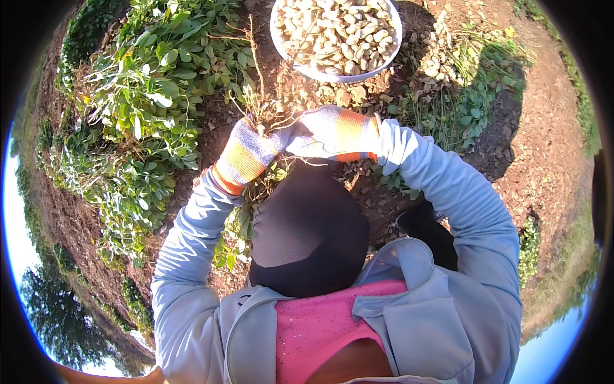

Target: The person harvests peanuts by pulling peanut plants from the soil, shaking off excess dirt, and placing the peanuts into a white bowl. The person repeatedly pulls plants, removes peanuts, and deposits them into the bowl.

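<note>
A peanut plant (266, 112) with bare, thin stems and tangled roots sticks up from my left hand (246, 152), whose gloved fingers are closed round it. My right hand (331, 131), in a matching orange and grey-purple glove, meets the left at the roots. Its fingers are curled in, and what they pinch is hidden. Just beyond the hands stands a white basin (350, 78) heaped with peanuts (345, 38) in their shells. Leafy stems (246, 221) hang below the left hand, beside my dark-clothed knee (310, 230).
Pulled green peanut plants (150, 96) lie in a large heap on the left. More plants (470, 96), with pods showing at their roots (438, 61), lie right of the basin. Reddish-brown, cloddy soil (543, 147) surrounds me. Grass (569, 70) borders the far right.
</note>
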`<act>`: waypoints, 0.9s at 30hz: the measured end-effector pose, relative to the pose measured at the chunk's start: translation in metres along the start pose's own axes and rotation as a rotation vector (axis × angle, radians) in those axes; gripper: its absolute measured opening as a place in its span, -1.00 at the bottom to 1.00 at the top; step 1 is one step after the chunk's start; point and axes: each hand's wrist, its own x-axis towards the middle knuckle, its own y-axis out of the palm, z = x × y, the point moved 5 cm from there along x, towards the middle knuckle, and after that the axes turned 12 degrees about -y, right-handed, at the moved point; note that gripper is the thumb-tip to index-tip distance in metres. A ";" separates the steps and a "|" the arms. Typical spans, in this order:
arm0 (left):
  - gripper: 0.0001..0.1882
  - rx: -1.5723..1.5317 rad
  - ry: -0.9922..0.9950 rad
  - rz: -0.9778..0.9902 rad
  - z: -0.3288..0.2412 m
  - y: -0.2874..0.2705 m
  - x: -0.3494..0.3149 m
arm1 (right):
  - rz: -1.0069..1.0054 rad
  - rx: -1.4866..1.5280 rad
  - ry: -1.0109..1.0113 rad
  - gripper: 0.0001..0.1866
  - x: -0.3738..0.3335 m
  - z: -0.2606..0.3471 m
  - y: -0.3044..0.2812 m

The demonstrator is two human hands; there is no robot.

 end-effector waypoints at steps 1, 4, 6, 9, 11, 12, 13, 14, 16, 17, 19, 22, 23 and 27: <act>-0.80 0.072 0.076 -0.024 -0.007 -0.001 0.000 | 0.019 0.034 0.016 -0.56 -0.001 0.000 0.000; -0.75 0.497 0.328 -0.070 -0.020 0.002 -0.010 | 0.022 0.132 -0.008 -0.58 -0.007 -0.002 0.006; -0.73 0.747 0.430 -0.114 -0.029 0.006 -0.015 | 0.001 0.277 -0.141 -0.70 -0.014 -0.003 0.012; -0.71 0.746 0.394 -0.044 -0.023 0.006 -0.021 | 0.011 1.183 0.097 -0.77 -0.023 -0.011 0.028; -0.74 0.678 0.401 -0.022 -0.024 0.007 -0.022 | -0.010 1.610 0.242 -0.76 -0.029 -0.014 0.041; -0.76 0.608 0.419 -0.024 -0.026 0.008 -0.022 | -0.006 1.547 0.172 -0.76 -0.030 -0.014 0.040; -0.78 0.534 0.435 -0.026 -0.030 0.008 -0.021 | 0.133 0.713 -0.270 -0.75 -0.027 0.002 0.024; -0.80 0.043 0.058 0.011 -0.020 0.005 -0.019 | -0.004 -0.154 -0.598 -0.75 -0.024 0.024 0.006; -0.82 0.094 -0.018 0.002 -0.005 -0.004 -0.023 | 0.155 0.271 -0.031 -0.72 -0.021 0.029 -0.030; -0.79 -0.200 -0.309 0.006 0.011 -0.010 -0.027 | 0.122 0.468 0.206 -0.73 -0.035 0.017 -0.039; -0.81 -0.249 -0.632 0.059 0.040 -0.031 -0.037 | -0.073 0.638 0.517 -0.74 -0.065 -0.012 -0.062; -0.84 -0.379 -0.403 -0.074 0.035 -0.024 -0.025 | -0.277 0.049 0.285 -0.75 -0.065 -0.028 -0.112; -0.82 -0.251 -0.365 -0.067 0.037 -0.027 -0.016 | -0.329 -0.100 0.214 -0.75 -0.055 -0.027 -0.124; -0.80 -0.559 -0.364 -0.001 0.041 -0.038 0.006 | -0.419 -0.848 0.075 -0.77 -0.017 -0.011 -0.164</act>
